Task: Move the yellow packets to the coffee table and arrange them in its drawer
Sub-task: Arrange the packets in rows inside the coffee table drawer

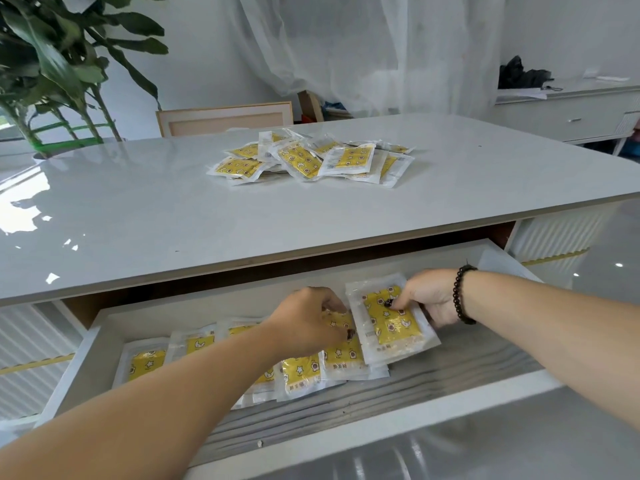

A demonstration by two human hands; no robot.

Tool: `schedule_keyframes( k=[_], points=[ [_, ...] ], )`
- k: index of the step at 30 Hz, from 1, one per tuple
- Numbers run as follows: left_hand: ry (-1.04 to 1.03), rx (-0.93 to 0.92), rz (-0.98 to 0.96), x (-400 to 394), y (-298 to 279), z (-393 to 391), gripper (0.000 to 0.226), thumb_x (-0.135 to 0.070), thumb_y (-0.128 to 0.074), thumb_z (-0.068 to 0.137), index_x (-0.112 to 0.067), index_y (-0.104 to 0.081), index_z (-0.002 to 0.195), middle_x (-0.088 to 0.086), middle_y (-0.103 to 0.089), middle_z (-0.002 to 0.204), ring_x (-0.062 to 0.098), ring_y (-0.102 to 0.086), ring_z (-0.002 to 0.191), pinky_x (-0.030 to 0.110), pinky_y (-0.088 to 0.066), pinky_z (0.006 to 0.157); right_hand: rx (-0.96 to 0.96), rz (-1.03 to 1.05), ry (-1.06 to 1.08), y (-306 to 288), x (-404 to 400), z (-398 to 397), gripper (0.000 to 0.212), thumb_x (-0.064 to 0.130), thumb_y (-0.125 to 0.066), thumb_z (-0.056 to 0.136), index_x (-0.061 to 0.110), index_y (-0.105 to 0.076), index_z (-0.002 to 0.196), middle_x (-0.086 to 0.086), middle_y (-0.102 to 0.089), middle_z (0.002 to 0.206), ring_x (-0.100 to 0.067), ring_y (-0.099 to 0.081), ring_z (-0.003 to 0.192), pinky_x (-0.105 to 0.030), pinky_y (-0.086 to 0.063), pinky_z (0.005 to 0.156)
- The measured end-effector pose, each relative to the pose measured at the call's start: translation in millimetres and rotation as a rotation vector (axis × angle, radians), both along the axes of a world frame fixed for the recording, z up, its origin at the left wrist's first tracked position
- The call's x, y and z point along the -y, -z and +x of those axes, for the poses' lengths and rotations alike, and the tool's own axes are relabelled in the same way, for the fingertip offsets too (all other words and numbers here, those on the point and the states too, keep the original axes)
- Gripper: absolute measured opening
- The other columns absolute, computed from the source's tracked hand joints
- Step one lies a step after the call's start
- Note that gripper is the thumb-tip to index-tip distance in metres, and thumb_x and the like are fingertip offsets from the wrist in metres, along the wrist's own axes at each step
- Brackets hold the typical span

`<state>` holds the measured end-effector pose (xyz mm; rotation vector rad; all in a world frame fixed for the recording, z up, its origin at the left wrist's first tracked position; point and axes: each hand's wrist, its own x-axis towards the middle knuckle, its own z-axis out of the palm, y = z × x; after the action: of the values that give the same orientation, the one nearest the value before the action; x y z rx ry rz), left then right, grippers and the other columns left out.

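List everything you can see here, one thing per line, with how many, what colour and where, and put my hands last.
Yellow packets in pile: many, yellow and clear, on the tabletop.
Yellow packets in row: several, overlapping, in the open drawer.
Held packet: one, yellow, at the row's right end.
Coffee table: one, glossy white.
Drawer: one, white, pulled open.
Plant: one, green, far left.
Sideboard: one, white, far right.
Bracelet: one, dark beads, right wrist.
Left hand: on the row.
Right hand: pinching the held packet.
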<state>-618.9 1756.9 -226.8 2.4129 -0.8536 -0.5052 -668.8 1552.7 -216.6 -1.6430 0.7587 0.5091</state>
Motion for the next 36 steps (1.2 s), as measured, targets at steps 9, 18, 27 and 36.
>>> schedule_keyframes(
  k=[9,18,27,36],
  points=[
    [0.233,0.249,0.494,-0.9,10.0,-4.1,0.093,-0.053,-0.076,0.072,-0.022,-0.031,0.147,0.000,-0.039,0.144,0.024,-0.042,0.130,0.045,-0.039,0.108,-0.003,-0.371,-0.106,19.0,-12.9,9.6,0.034,0.012,-0.071,0.081,0.003,-0.060,0.111,-0.013,-0.068,0.106,-0.029,-0.067,0.097,-0.042,-0.055,0.085],
    [0.226,0.309,0.494,0.2,13.4,-5.1,0.091,-0.058,-0.074,0.071,-0.024,-0.033,0.145,0.001,-0.038,0.141,0.024,-0.039,0.130,0.047,-0.038,0.107,-0.005,-0.826,-0.324,12.5,-17.4,6.2,0.030,0.036,-0.069,0.082,0.012,-0.051,0.078,-0.005,-0.060,0.085,-0.019,-0.065,0.081,-0.032,-0.059,0.079],
    [0.100,0.269,0.308,-6.7,-13.2,-7.6,0.063,-0.045,-0.064,0.086,-0.023,-0.041,0.141,0.001,-0.044,0.137,0.023,-0.049,0.120,0.040,-0.048,0.097,-0.046,-0.953,-0.454,0.1,-25.1,-2.5,0.025,0.034,-0.060,0.088,0.009,-0.056,0.089,-0.006,-0.061,0.085,-0.020,-0.063,0.071,-0.027,-0.056,0.058],
    [0.052,0.330,0.285,-41.5,-91.3,-31.2,0.042,-0.036,-0.057,0.093,-0.020,-0.053,0.132,-0.003,-0.058,0.126,0.018,-0.056,0.114,0.035,-0.048,0.099,-0.027,-1.119,-0.670,-66.3,-56.8,-35.5,0.043,0.042,-0.056,0.090,0.016,-0.041,0.059,0.001,-0.040,0.058,-0.014,-0.037,0.048,-0.023,-0.033,0.049]
  ],
)
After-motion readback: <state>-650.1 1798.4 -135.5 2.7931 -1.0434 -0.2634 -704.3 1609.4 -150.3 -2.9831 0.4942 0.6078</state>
